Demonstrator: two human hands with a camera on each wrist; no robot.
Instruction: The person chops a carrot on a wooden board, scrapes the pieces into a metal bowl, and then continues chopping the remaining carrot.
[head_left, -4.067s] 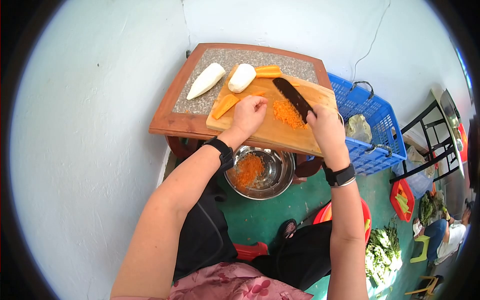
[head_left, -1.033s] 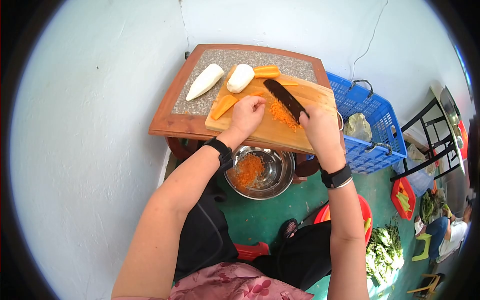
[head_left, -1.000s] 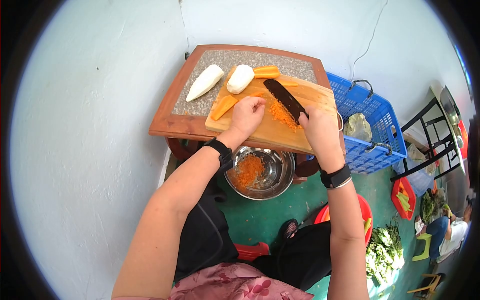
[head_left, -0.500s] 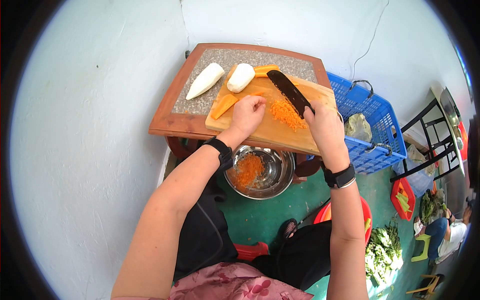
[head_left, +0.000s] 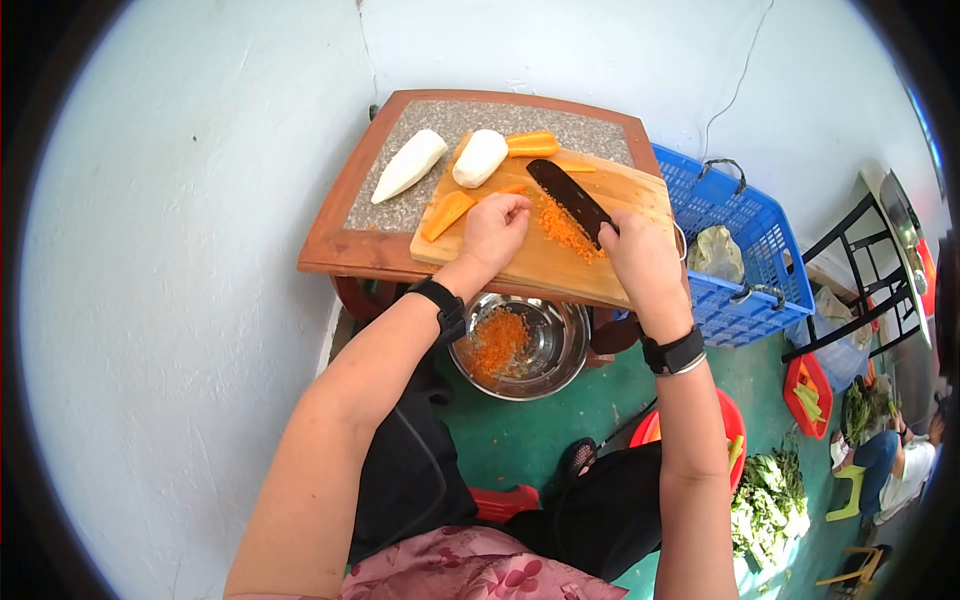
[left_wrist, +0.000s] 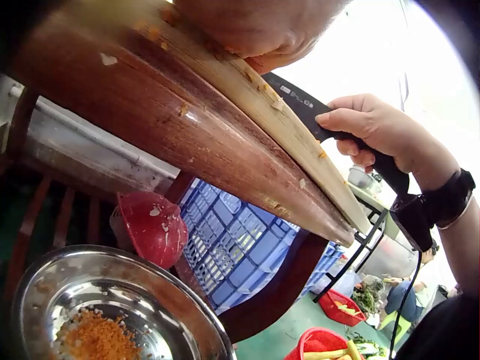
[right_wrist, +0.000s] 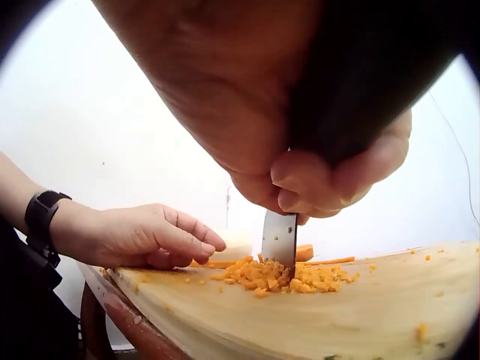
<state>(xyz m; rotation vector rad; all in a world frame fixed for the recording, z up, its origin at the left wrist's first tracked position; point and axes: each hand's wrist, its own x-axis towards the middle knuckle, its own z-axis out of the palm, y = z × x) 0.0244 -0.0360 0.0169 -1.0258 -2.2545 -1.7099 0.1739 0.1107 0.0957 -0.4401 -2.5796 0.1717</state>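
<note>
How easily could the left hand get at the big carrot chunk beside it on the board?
Quite easily, it seems: the left hand is right beside the carrot chunk, with nothing visible between them. The knife is on the hand's other side, over the chopped carrot.

Vivid orange now on the chopped carrot, broad-bladed knife showing black from overhead, honey-toned wooden board, speckled grey tabletop edged in reddish brown, blue latticed plastic crate, pink shirt with darker flowers.
</note>
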